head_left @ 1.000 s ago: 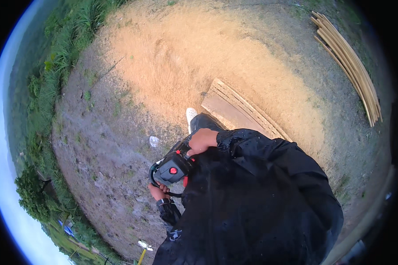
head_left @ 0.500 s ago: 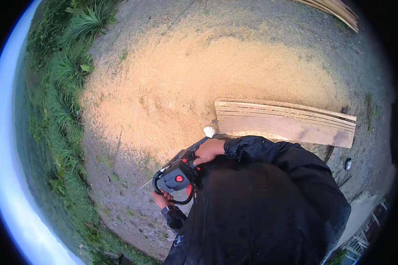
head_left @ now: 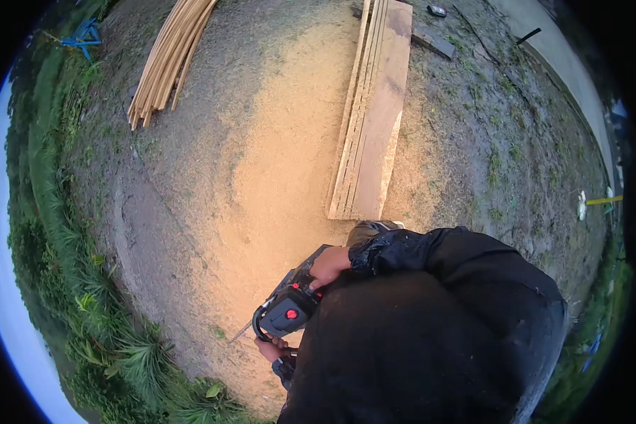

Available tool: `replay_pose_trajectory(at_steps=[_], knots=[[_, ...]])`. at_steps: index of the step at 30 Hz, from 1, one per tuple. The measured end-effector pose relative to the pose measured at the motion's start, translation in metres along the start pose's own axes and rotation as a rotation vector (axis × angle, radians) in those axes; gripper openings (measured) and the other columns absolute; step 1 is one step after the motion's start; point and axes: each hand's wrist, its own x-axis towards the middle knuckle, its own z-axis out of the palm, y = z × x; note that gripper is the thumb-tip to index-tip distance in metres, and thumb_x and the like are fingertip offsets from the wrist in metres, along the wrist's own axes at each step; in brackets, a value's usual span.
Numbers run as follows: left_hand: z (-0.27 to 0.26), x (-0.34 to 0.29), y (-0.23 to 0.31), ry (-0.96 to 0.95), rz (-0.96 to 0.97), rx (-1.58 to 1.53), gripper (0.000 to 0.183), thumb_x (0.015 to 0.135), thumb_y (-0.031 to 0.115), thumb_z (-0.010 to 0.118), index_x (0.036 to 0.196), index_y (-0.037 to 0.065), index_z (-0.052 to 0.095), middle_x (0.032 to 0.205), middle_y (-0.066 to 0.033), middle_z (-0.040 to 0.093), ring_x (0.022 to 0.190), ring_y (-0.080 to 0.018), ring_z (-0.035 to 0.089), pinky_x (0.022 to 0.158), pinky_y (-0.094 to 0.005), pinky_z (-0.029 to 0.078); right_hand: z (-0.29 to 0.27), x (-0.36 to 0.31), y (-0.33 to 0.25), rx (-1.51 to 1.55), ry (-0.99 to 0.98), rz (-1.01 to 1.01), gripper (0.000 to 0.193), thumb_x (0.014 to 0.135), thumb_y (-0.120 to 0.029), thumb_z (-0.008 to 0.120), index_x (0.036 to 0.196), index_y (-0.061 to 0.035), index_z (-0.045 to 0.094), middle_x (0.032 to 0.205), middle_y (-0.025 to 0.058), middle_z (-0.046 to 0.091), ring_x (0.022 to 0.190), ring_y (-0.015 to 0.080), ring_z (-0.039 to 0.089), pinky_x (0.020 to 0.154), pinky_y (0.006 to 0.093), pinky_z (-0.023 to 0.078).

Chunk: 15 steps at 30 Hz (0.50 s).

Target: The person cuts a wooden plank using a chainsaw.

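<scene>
A black and grey chainsaw (head_left: 287,313) with red knobs is held low against my dark jacket. My left hand (head_left: 270,349) is closed around its black loop handle. My right hand (head_left: 329,266) is closed on the saw's other end; the fingers' undersides are hidden. The thin guide bar (head_left: 242,332) sticks out down and to the left, over the sawdust and apart from any wood. Ahead of me lies a long timber (head_left: 385,120), sliced lengthwise into several boards along its left side. Its near end is close to my foot, which is partly hidden by my sleeve.
Pale sawdust (head_left: 275,155) covers the ground left of the timber. A stack of thin wooden strips (head_left: 171,60) lies at the far left. A dark block (head_left: 434,46) sits beside the timber's far part. Green plants (head_left: 145,360) border the ground on the left.
My view and body have turned to the right, so the timber now points away from me and the strip stack appears at the far left. Both hands still hold the chainsaw.
</scene>
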Motion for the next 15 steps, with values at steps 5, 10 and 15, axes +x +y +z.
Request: replay_pose_trajectory(at_steps=[5, 10, 15], knots=[[-0.008, 0.071, 0.079, -0.220, 0.075, 0.322, 0.050, 0.101, 0.054, 0.033, 0.070, 0.016, 0.045, 0.050, 0.0028, 0.030, 0.038, -0.0142, 0.025, 0.038, -0.0317, 0.024, 0.055, -0.007, -0.062, 0.205, 0.201, 0.181, 0.066, 0.100, -0.062, 0.042, 0.118, -0.0042, 0.068, 0.108, 0.0238, 0.072, 0.103, 0.0440, 0.068, 0.086, 0.0528, 0.053], [0.014, 0.080, 0.118, -0.408, 0.118, 0.595, 0.048, 0.100, 0.050, 0.034, 0.071, 0.014, 0.046, 0.050, 0.0012, 0.032, 0.037, -0.0146, 0.026, 0.037, -0.0314, 0.024, 0.131, -0.021, -0.109, 0.443, 0.389, 0.355, 0.070, 0.100, -0.066, 0.037, 0.120, -0.0054, 0.066, 0.108, 0.0244, 0.071, 0.103, 0.0438, 0.068, 0.087, 0.0533, 0.053], [0.033, 0.072, 0.108, -0.562, 0.194, 0.813, 0.049, 0.101, 0.052, 0.033, 0.071, 0.015, 0.046, 0.050, 0.0025, 0.032, 0.037, -0.0137, 0.024, 0.038, -0.0312, 0.024, 0.191, -0.042, -0.147, 0.521, 0.519, 0.488, 0.073, 0.100, -0.069, 0.035, 0.121, -0.0044, 0.064, 0.110, 0.0254, 0.071, 0.106, 0.0439, 0.067, 0.090, 0.0546, 0.052]])
